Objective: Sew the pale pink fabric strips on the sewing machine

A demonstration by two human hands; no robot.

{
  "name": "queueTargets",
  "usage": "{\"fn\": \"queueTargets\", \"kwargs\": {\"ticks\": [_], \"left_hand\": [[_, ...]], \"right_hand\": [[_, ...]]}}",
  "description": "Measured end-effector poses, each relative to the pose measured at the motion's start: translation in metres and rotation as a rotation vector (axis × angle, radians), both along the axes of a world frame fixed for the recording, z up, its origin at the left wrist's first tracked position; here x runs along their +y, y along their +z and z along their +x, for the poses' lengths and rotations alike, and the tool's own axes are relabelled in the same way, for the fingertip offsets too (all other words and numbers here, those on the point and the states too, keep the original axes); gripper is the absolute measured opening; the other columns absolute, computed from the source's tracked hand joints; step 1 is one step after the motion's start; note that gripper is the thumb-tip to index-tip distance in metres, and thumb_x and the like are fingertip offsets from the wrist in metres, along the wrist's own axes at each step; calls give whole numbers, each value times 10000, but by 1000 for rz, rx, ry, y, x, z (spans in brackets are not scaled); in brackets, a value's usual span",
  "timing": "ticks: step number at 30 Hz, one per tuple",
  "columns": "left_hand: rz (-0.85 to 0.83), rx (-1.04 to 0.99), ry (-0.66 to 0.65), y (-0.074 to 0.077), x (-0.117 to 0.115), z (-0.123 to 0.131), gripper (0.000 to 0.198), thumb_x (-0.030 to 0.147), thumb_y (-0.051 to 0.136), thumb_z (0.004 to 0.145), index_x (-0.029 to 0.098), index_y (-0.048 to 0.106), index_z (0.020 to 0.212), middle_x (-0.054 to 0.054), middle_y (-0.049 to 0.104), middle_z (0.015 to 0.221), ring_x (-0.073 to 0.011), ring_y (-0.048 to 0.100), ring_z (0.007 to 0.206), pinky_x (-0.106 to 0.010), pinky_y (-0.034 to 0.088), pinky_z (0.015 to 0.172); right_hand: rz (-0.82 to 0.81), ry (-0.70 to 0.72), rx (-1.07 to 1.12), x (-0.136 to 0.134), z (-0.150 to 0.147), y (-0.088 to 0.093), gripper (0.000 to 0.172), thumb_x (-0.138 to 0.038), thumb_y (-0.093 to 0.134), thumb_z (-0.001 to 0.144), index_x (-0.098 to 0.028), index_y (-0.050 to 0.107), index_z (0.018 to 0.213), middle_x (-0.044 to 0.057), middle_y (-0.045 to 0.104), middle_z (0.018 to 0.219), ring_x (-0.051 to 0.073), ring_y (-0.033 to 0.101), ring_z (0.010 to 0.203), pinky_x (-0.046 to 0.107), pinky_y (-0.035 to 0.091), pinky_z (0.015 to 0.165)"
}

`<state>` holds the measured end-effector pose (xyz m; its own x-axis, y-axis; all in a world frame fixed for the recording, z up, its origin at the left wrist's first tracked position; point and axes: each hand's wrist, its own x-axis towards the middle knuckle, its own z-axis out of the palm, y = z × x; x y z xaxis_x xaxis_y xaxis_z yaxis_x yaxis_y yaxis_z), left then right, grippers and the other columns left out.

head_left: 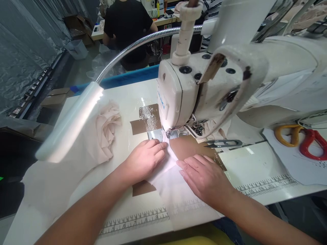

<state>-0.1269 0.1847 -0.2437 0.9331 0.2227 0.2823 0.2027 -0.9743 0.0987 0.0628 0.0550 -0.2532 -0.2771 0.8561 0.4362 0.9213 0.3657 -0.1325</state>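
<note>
Pale pink fabric runs from the table's front edge up to the needle area of a white sewing machine. My left hand lies flat on the fabric's left side, its fingertips close to the presser foot. On the right side of the cloth, my right hand rests palm down with fingers spread, partly over a brown patch on the table. Neither hand grips anything. The fabric under my palms is hidden.
Crumpled pink cloth lies left, below a lamp on a flexible neck. Thread snips lie right of the needle; red-handled and yellow-handled scissors lie farther right. A person in black sits beyond the table.
</note>
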Motion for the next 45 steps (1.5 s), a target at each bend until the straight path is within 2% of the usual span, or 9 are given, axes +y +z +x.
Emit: {"fn": "queueTargets", "kwargs": {"ticks": [10, 18, 23, 27, 33, 38, 42, 45], "left_hand": [[-59, -10, 35, 2, 0, 4, 185, 169, 474, 914, 130, 641, 984, -60, 632, 1221, -231, 561, 939, -384, 523, 785], [-81, 50, 50, 0, 3, 4, 281, 204, 438, 928, 144, 574, 1167, -100, 599, 1224, -212, 558, 905, -376, 494, 780], [-67, 30, 30, 4, 3, 4, 221, 183, 421, 936, 133, 622, 1012, -113, 640, 1092, -211, 563, 891, -364, 502, 763], [-53, 26, -8, 5, 3, 3, 206, 138, 416, 930, 137, 622, 922, -96, 617, 1200, -216, 558, 972, -362, 512, 805], [-13, 11, 8, 2, -1, 3, 175, 150, 455, 920, 127, 628, 906, -78, 641, 1186, -213, 572, 930, -363, 537, 782], [-65, 12, 13, 8, -3, 4, 186, 222, 472, 924, 131, 625, 872, -88, 645, 1178, -228, 576, 953, -374, 542, 789], [-91, 30, 10, 11, 0, 4, 224, 318, 503, 912, 128, 620, 922, -116, 623, 1202, -255, 564, 980, -409, 537, 803], [-96, 46, 21, 10, 4, 3, 230, 317, 491, 915, 130, 611, 976, -116, 606, 1224, -267, 547, 1017, -417, 520, 841]], "right_hand": [[-8, -33, -12, 1, -1, -3, 197, -183, 476, 911, -121, 663, 919, 32, 567, 685, 166, 415, 661, 312, 285, 622], [4, -39, -21, 2, -2, -3, 221, -183, 464, 914, -104, 662, 969, 37, 564, 683, 172, 403, 657, 315, 280, 619], [-5, -37, -16, 2, -2, -4, 220, -191, 475, 913, -104, 663, 988, 39, 574, 694, 173, 408, 663, 314, 281, 620], [7, -36, -13, 3, -1, -3, 210, -182, 484, 906, -102, 662, 986, 37, 572, 691, 173, 402, 660, 315, 282, 621], [-2, -45, -18, 3, -1, -4, 213, -192, 473, 913, -115, 658, 984, 30, 557, 693, 168, 404, 658, 314, 284, 618], [3, -52, -44, 2, -2, -2, 215, -191, 467, 918, -113, 654, 988, 27, 551, 688, 164, 410, 655, 315, 286, 614], [-20, -70, -77, 4, -3, 0, 221, -199, 454, 925, -123, 652, 986, 25, 542, 683, 161, 420, 651, 312, 287, 609], [-43, -70, -92, 8, -3, 1, 224, -201, 457, 923, -122, 652, 999, 29, 548, 695, 163, 421, 655, 308, 297, 614]]}}
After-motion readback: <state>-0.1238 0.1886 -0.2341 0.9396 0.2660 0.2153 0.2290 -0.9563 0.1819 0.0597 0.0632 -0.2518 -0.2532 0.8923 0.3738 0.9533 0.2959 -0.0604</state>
